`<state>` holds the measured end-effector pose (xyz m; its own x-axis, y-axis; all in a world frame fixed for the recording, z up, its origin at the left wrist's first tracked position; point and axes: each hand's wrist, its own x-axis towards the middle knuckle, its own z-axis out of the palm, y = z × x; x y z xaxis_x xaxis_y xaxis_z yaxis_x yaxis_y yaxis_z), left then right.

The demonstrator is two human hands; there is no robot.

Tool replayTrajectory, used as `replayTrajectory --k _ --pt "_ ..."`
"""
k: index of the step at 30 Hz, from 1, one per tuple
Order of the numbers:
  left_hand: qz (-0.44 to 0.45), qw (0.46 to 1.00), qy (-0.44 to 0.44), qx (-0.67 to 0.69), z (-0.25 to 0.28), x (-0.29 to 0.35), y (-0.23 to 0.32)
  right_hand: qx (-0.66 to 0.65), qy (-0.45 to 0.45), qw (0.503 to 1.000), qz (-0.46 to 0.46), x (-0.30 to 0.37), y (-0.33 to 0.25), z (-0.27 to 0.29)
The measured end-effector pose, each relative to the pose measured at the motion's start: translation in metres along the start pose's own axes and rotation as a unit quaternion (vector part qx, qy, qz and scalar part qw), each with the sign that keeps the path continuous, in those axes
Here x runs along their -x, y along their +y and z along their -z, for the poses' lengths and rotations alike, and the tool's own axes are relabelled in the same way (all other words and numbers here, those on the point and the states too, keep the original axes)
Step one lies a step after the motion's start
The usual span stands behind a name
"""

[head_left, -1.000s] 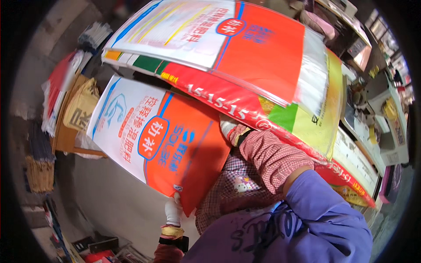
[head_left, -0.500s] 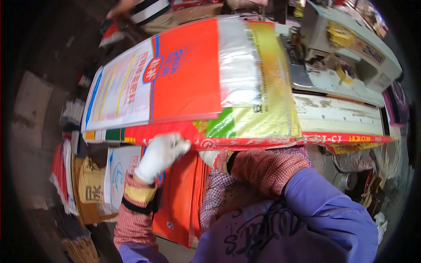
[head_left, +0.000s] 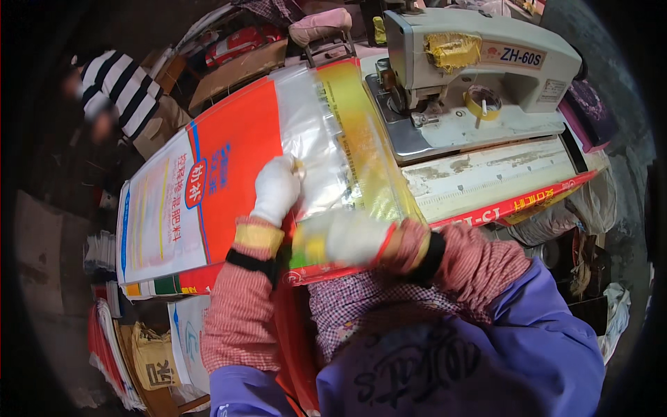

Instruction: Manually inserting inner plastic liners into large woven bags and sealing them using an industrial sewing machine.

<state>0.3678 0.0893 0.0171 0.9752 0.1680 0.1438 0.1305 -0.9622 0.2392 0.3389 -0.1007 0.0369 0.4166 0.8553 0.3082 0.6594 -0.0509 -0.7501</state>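
An orange and white woven sack [head_left: 236, 132] with a clear plastic liner [head_left: 308, 104] sticking out lies across the bench in front of me. Under it is a yellow, green and red sack [head_left: 361, 132]. My left hand [head_left: 278, 187], in a white glove, rests over the edge where orange meets clear plastic. Its fingers are curled together, and whatever is between them is hidden. My right hand [head_left: 351, 240], also gloved, is smeared by motion above the pile's near edge. Beside its fingertips is a blurred yellow patch, and I cannot tell its grip.
A white sewing machine [head_left: 479, 83] with a roll of yellow tape [head_left: 483, 103] stands at the back right. A purple box [head_left: 587, 115] is beyond it. At far left a person in a striped top [head_left: 121, 90] bends over. Folded sacks [head_left: 111, 354] stand at lower left.
My left hand has moved from the pile's near edge up onto the orange sack. My right hand has come up from below that edge. The view has shifted, showing more of the sewing machine.
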Motion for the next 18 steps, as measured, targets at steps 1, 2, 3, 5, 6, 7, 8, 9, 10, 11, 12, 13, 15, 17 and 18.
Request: replayTrajectory --k 1,2,3,5,6,7,8,9,10,11,12,13,15,17,18 --pt "0.003 1.000 -0.002 -0.007 0.004 0.011 0.000 0.032 0.018 0.991 -0.126 -0.011 0.016 0.017" --pt "-0.035 0.999 0.011 0.012 0.008 0.023 0.000 0.017 0.113 0.977 -0.180 -0.019 0.026 0.026" --pt "-0.066 0.997 -0.008 0.029 0.011 0.035 0.000 -0.008 0.205 0.951 -0.230 -0.026 0.041 0.033" --pt "-0.073 0.997 0.026 0.014 0.015 0.051 0.005 -0.208 0.147 0.896 -0.363 -0.041 0.061 0.036" --pt "-0.068 0.997 0.039 -0.007 0.016 0.057 0.009 -0.267 0.103 0.862 -0.418 -0.046 0.071 0.035" --pt "-0.072 0.997 0.033 0.004 0.017 0.061 0.012 -0.309 0.080 0.846 -0.427 -0.050 0.074 0.031" --pt "-0.099 0.993 -0.002 -0.063 0.018 0.063 0.015 -0.282 0.067 0.858 -0.425 -0.055 0.078 0.029" --pt "-0.145 0.981 0.003 -0.132 0.021 0.064 0.017 -0.265 0.039 0.860 -0.434 -0.058 0.078 0.028" --pt "-0.172 0.970 -0.014 -0.170 0.023 0.064 0.019 -0.258 0.054 0.860 -0.437 -0.062 0.077 0.027" --pt "-0.144 0.974 -0.033 -0.175 0.026 0.063 0.018 -0.117 0.030 0.912 -0.392 -0.066 0.076 0.029" --pt "-0.145 0.980 -0.049 -0.129 0.028 0.061 0.017 0.028 0.006 0.941 -0.337 -0.070 0.073 0.029" --pt "-0.156 0.979 -0.100 -0.080 0.029 0.059 0.015 0.180 -0.003 0.947 -0.265 -0.075 0.072 0.030" --pt "0.059 0.975 -0.105 0.186 0.028 0.052 0.007 0.147 0.007 0.938 -0.314 -0.083 0.066 0.027" --pt "0.048 0.952 0.023 0.301 0.022 0.045 -0.001 0.065 0.034 0.950 -0.305 -0.090 0.059 0.018" --pt "0.081 0.888 0.004 0.453 0.019 0.043 -0.004 0.062 0.039 0.960 -0.271 -0.091 0.056 0.013"
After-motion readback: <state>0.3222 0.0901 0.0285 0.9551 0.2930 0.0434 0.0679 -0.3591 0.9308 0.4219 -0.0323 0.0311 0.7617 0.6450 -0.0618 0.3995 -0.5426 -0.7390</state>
